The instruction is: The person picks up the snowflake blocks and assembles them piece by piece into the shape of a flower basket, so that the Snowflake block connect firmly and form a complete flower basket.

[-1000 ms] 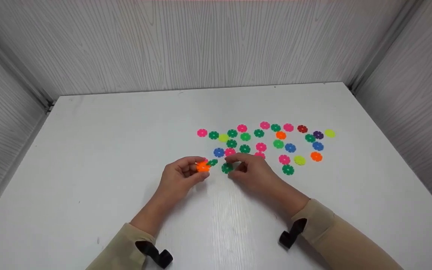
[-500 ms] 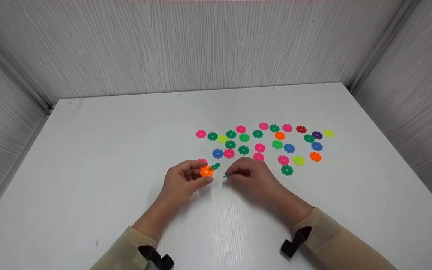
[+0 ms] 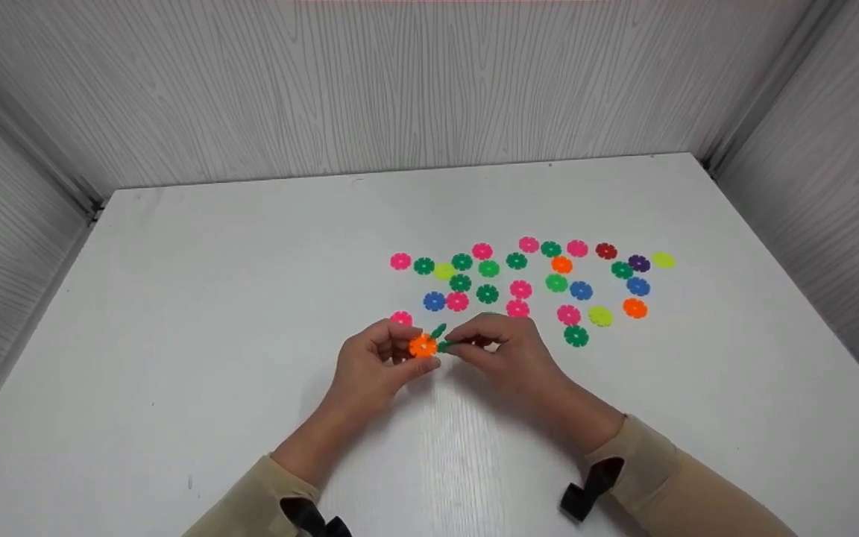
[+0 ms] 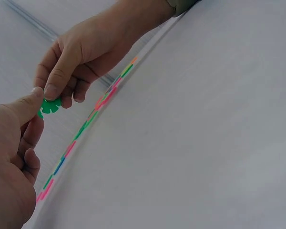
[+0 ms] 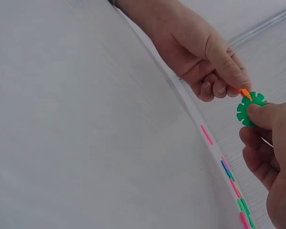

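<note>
The left hand [image 3: 381, 365] pinches an orange disc [image 3: 423, 346], so its grip is narrow and has something in it. A small green piece [image 3: 438, 331] sticks out from the top right edge of the orange disc, and we see it almost side-on. The right hand [image 3: 500, 347] pinches a green disc [image 5: 243, 109] between thumb and fingers, so its grip is narrow too. In the right wrist view, the green disc touches the orange disc at the edge, but I cannot tell how far one goes into the other. Both are between the two hands, up above the white table [image 3: 213, 298]. A pink disc [image 3: 400, 319] peeks out just past the fingers of the left hand. Lots more flat, bright discs lie on the table, farther away and mostly to the right. A blue disc [image 3: 435, 301] sits right beside a pink one, and a purple disc [image 3: 639, 262] is near a dark red disc [image 3: 606, 250]. A pale wall [image 3: 400, 89] with wavy lines stands behind. The person has tan sleeves [image 3: 705, 477], with a black clip [image 3: 577, 502] near the right wrist.
</note>
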{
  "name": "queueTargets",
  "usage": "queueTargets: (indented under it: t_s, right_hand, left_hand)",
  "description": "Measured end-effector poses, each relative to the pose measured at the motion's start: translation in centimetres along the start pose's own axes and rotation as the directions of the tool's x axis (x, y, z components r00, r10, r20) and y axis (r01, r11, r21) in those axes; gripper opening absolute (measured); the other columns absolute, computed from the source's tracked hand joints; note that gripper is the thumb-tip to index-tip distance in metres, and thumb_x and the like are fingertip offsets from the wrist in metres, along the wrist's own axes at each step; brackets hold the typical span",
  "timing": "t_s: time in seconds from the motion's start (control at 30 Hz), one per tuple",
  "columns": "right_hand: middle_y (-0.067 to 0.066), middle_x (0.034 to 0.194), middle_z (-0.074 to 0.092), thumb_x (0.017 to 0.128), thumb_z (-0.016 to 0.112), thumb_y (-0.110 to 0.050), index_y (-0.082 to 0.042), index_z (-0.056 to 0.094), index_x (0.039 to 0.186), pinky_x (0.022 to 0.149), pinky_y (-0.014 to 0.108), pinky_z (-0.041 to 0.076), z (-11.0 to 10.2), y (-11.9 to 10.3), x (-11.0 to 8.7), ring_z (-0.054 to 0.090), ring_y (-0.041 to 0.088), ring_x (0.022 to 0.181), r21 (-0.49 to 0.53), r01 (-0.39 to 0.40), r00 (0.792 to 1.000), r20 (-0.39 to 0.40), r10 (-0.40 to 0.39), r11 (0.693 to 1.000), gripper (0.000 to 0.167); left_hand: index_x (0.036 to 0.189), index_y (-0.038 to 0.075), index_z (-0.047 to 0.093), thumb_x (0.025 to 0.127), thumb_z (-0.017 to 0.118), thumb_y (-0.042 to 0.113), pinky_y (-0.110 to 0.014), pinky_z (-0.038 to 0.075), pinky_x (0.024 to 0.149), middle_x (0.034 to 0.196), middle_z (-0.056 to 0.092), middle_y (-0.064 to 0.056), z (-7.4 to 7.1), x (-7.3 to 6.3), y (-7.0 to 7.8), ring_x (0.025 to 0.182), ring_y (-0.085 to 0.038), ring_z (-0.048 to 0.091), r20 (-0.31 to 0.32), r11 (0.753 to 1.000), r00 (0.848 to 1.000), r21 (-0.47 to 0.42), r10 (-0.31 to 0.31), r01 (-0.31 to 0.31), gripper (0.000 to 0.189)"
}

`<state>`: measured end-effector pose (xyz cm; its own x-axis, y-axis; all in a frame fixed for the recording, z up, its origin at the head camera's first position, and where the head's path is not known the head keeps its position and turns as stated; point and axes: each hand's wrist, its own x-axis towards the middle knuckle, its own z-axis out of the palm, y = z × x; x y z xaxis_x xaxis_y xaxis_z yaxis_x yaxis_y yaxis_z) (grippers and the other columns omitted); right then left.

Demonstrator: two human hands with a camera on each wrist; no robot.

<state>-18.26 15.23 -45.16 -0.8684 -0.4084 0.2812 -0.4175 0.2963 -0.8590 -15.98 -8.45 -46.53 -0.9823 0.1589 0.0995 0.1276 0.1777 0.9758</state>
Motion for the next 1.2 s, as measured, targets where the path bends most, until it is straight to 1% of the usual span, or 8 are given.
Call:
queueTargets:
  t_s: [0.2,0.37,0.67,0.77,0.9,1.03,1.13,1.2]
  right_hand:
    - [-0.015,0.108,0.076,0.095,0.081,-0.011,-0.024,0.083,0.118,0.088,0.033,0.062,-0.09,0.09,-0.04,0.071,0.011,0.104,-0.022,0.088,0.996,0.005,-0.088,0.996,0.027]
    - [-0.013,0.109,0.075,0.095,0.08,-0.004,-0.023,0.083,0.121,0.087,0.031,0.062,-0.06,0.32,-0.06,0.07,0.01,0.104,-0.07,0.123,0.992,-0.008,-0.124,0.99,0.032]
    - [-0.014,0.104,0.079,0.092,0.084,-0.01,-0.009,0.082,0.112,0.087,0.032,0.062,0.12,-0.05,-0.2,0.074,0.01,0.098,-0.034,0.09,0.995,-0.037,-0.091,0.995,0.019]
    - [-0.013,0.102,0.079,0.093,0.083,-0.01,-0.009,0.083,0.109,0.085,0.032,0.063,0.16,-0.14,-0.22,0.074,0.012,0.097,-0.002,0.104,0.994,-0.028,-0.104,0.995,0.016]
    - [-0.013,0.102,0.079,0.094,0.082,-0.012,-0.014,0.085,0.109,0.085,0.032,0.063,0.18,-0.14,-0.24,0.074,0.013,0.098,0.018,0.105,0.994,-0.017,-0.104,0.994,0.015]
    - [-0.014,0.103,0.079,0.095,0.082,-0.013,-0.018,0.084,0.11,0.086,0.032,0.062,0.09,-0.05,-0.11,0.074,0.012,0.099,0.009,0.08,0.997,-0.018,-0.08,0.997,0.016]
    - [-0.011,0.105,0.079,0.095,0.081,-0.014,-0.016,0.083,0.111,0.087,0.033,0.062,0.03,0.01,0.0,0.073,0.012,0.1,-0.005,0.052,0.999,-0.016,-0.052,0.999,0.016]
    - [-0.009,0.106,0.079,0.095,0.082,-0.015,-0.014,0.082,0.114,0.088,0.033,0.062,0.0,-0.04,0.05,0.073,0.012,0.102,-0.005,0.016,1.0,-0.007,-0.016,1.0,0.018]
  left_hand:
    - [0.116,0.018,0.075,0.085,0.092,0.024,-0.025,0.057,0.077,0.099,0.071,-0.002,0.01,-0.12,0.13,0.093,-0.027,0.063,0.004,1.0,1.0,0.008,0.017,-0.017,0.036]
    - [0.116,0.017,0.075,0.085,0.092,0.024,-0.025,0.058,0.078,0.099,0.072,-0.001,0.09,-0.17,0.19,0.093,-0.026,0.065,-0.003,1.0,1.0,0.012,0.028,-0.028,0.036]
    - [0.112,0.016,0.075,0.084,0.093,0.022,-0.024,0.057,0.075,0.096,0.072,-0.003,0.11,-0.45,0.23,0.091,-0.027,0.064,0.008,1.0,1.0,-0.013,0.013,-0.013,0.034]
    - [0.111,0.016,0.075,0.084,0.093,0.023,-0.024,0.056,0.074,0.096,0.072,-0.003,0.09,-0.51,0.27,0.09,-0.027,0.064,0.016,1.0,1.0,-0.024,0.004,-0.003,0.034]
    - [0.112,0.015,0.075,0.084,0.093,0.023,-0.023,0.056,0.074,0.097,0.072,-0.004,0.14,-0.52,0.29,0.091,-0.028,0.064,0.029,0.999,1.0,-0.034,-0.002,0.003,0.034]
    - [0.119,0.012,0.074,0.086,0.091,0.023,-0.024,0.055,0.075,0.098,0.073,-0.003,0.08,-0.4,0.27,0.092,-0.027,0.063,0.052,0.999,0.998,-0.033,0.027,-0.025,0.039]
    - [0.126,0.011,0.074,0.089,0.089,0.024,-0.024,0.055,0.076,0.1,0.074,0.0,-0.15,-0.28,0.25,0.094,-0.025,0.064,0.087,0.999,0.995,0.006,0.051,-0.052,0.042]
    - [0.13,0.012,0.075,0.091,0.087,0.025,-0.025,0.056,0.077,0.101,0.074,0.002,-0.43,-0.26,0.24,0.096,-0.025,0.064,0.106,0.998,0.993,0.041,0.05,-0.055,0.043]
